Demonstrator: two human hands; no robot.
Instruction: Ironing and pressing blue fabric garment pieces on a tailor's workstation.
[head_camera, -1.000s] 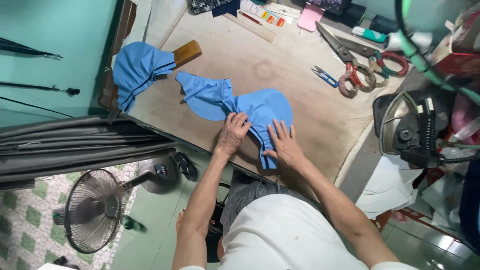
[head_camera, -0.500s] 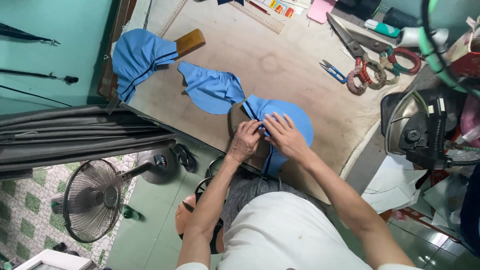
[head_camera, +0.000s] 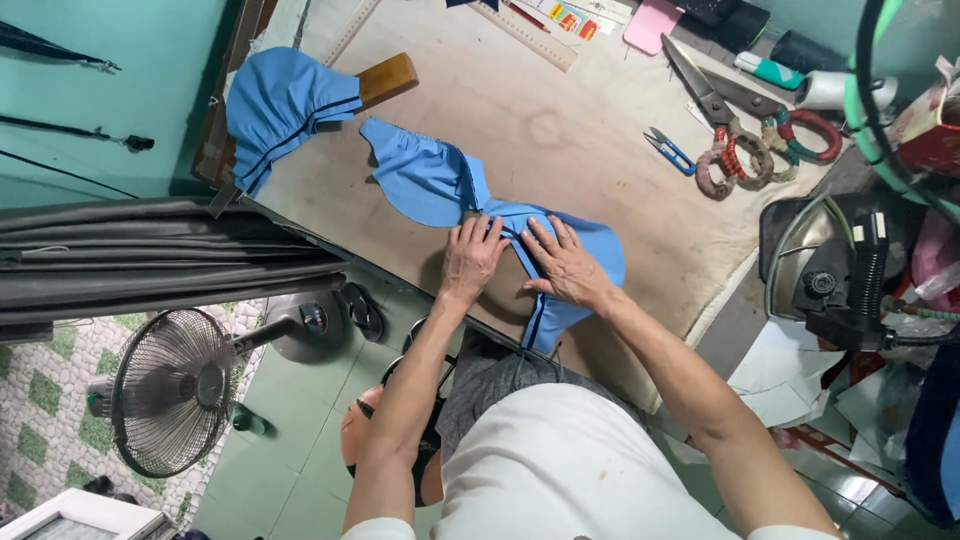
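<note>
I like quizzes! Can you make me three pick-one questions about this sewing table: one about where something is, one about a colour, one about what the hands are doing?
1. Where is the fan?
A on the floor
B on the table
C on the wall

2. What colour is the cloth under the hands?
A red
B blue
C yellow

3. What are the left hand and right hand doing?
A lifted away
B pressing flat on cloth
C holding the big scissors

Answers: 1 A, it stands on green floor below the table; 2 B, plainly blue; 3 B, both palms lie on it.
</note>
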